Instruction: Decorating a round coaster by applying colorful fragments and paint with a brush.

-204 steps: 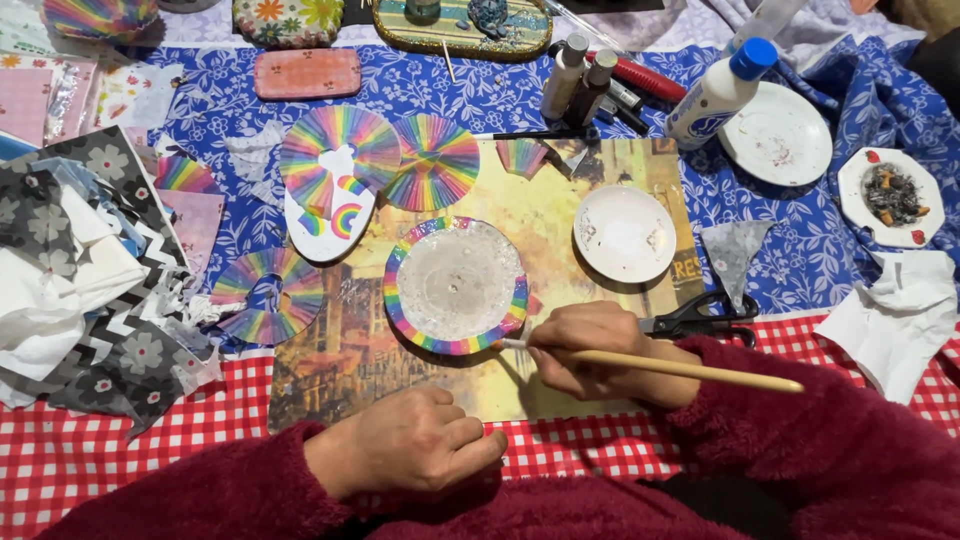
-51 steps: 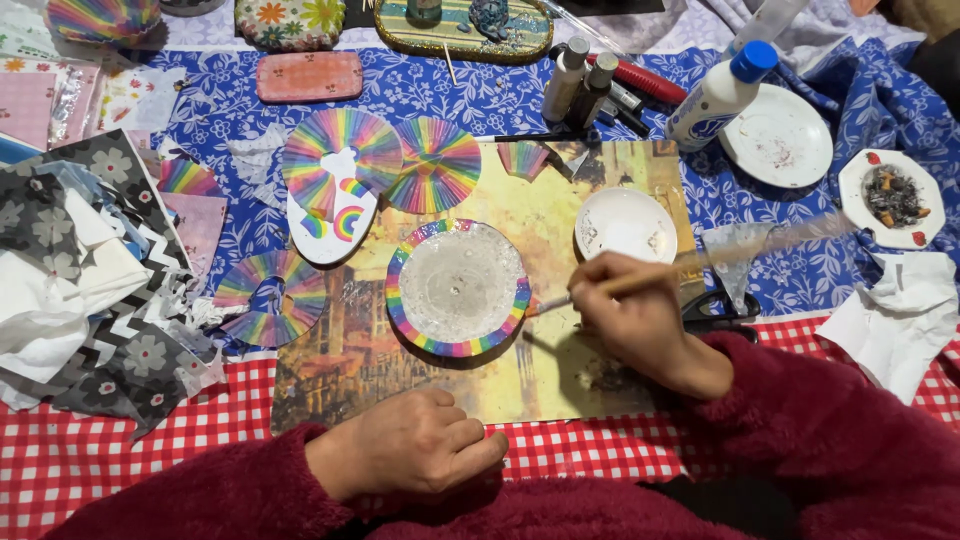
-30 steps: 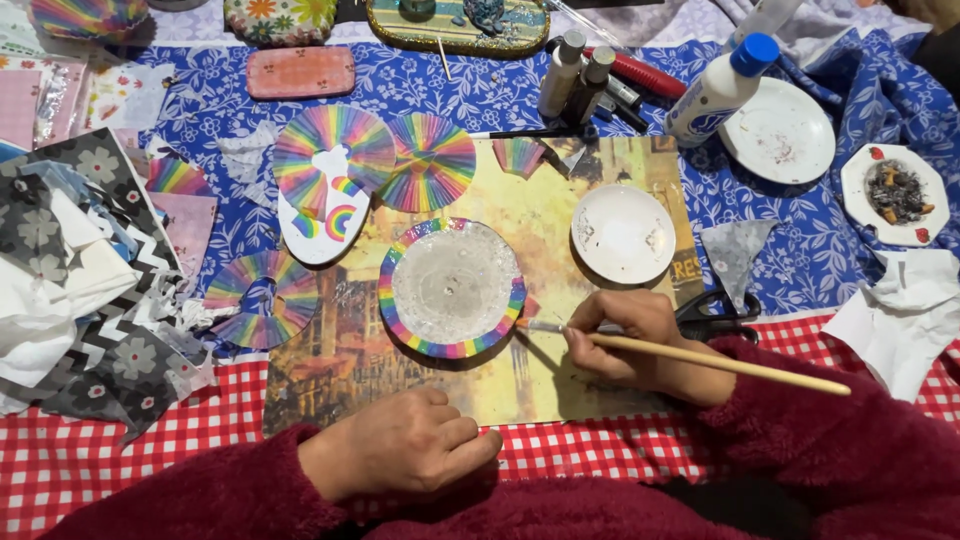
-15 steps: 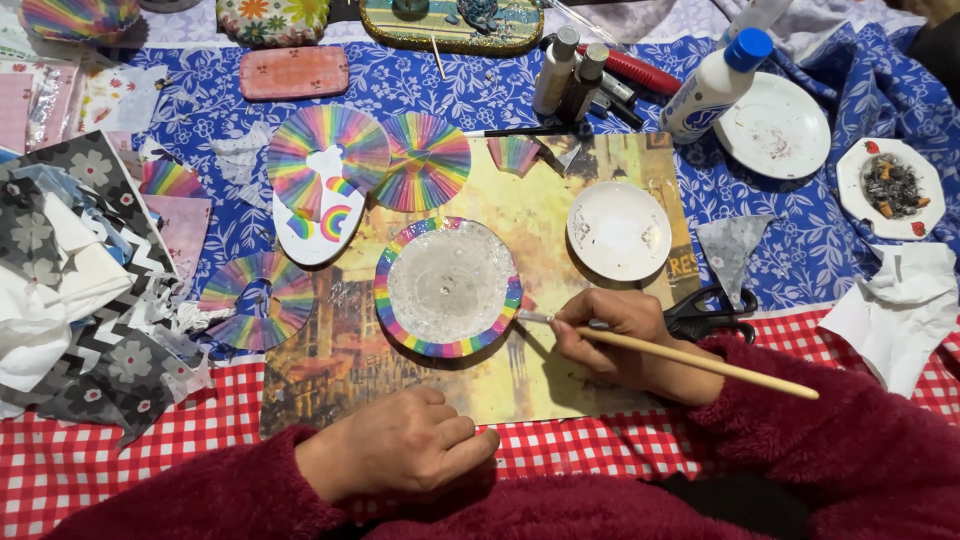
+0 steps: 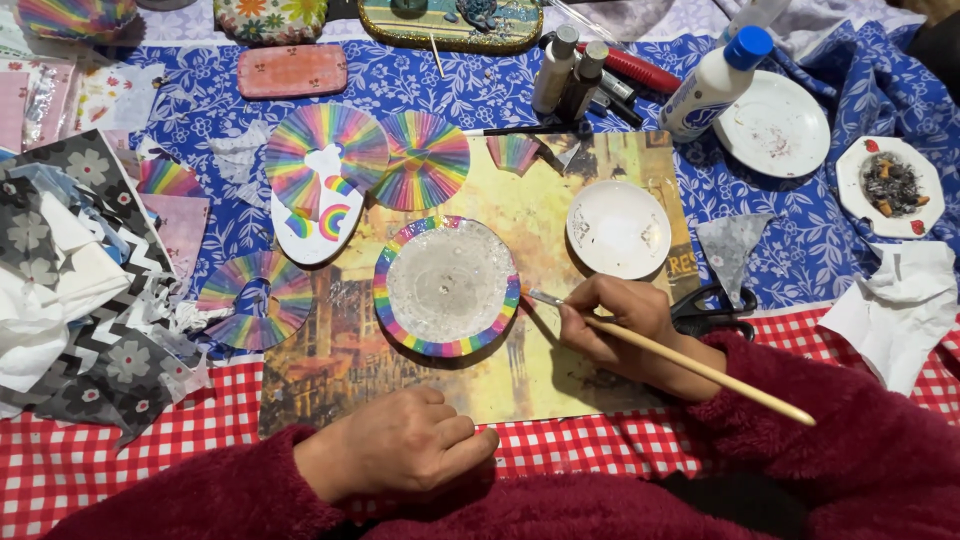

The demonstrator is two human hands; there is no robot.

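My right hand (image 5: 615, 320) grips a long wooden paintbrush (image 5: 690, 362), its bristle tip touching the right rim of a round disc (image 5: 447, 285) with a rainbow-striped border and a silvery centre. The disc lies on a yellowish printed sheet (image 5: 520, 200). My left hand (image 5: 400, 450) rests fisted on the sheet's near edge, holding nothing. A small white saucer (image 5: 620, 228) sits just above my right hand.
Rainbow paper fans (image 5: 325, 150) and cut rings (image 5: 255, 300) lie left of the disc. A glue bottle with a blue cap (image 5: 715, 85), small paint bottles (image 5: 565, 70), a white plate (image 5: 775, 130), black scissors (image 5: 715, 310), crumpled tissue (image 5: 895, 305) and patterned paper scraps (image 5: 80, 290) surround the sheet.
My right hand went to the white saucer with the brush, then came back down; the brush tip now touches the disc's right rim. My left hand has stayed put.
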